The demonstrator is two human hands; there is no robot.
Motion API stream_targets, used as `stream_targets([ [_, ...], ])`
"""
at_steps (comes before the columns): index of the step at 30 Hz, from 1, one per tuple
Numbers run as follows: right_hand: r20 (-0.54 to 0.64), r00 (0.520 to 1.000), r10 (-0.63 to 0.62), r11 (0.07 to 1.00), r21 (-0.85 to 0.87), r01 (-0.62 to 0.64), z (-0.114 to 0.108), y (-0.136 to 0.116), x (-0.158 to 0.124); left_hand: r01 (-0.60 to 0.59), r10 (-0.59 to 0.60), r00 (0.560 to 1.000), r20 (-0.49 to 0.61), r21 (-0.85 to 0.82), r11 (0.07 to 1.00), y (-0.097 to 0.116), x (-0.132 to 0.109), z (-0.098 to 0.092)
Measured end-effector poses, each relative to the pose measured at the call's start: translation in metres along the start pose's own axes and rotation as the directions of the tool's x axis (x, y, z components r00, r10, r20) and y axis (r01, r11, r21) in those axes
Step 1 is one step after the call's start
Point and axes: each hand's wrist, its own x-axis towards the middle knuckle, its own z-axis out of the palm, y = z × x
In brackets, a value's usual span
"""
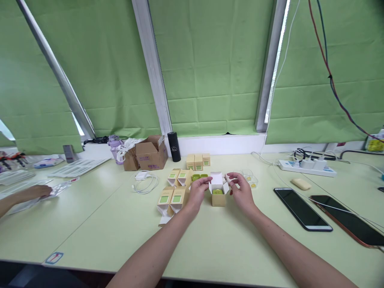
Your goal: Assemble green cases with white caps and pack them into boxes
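A small tan carton [219, 199] stands upright on the pale green table [210, 240], its white top flaps open and a green round item [217, 191] showing inside. My left hand [198, 194] grips the carton's left side and flap. My right hand [241, 190] pinches the right flap, fingers curled. Several more tan cartons with green labels [172, 198] lie just left of my left hand. Green round items [199, 177] sit behind the carton. A clear tray with a yellow piece [251, 180] rests behind my right hand.
Three closed small boxes [198, 161], a black bottle [174, 147] and brown cardboard boxes [150, 154] stand at the back. Two phones [303, 209] and a power strip [309, 167] lie right. A white cable [144, 182] lies left. Another person's hand [36, 193] holds plastic at far left.
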Motion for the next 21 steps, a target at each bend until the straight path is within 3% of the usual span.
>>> stream_targets([
  [11, 0.024, 0.985, 0.173, 0.976, 0.131, -0.175, 0.002, -0.003, 0.000, -0.019, 0.019, 1.000, 0.007, 0.000, 1.000, 0.000, -0.001, 0.000],
  [21, 0.048, 0.966, 0.253, 0.934, 0.250, -0.257, 0.004, -0.009, 0.001, -0.061, 0.062, 0.998, -0.008, 0.024, 0.998, -0.009, 0.003, 0.000],
])
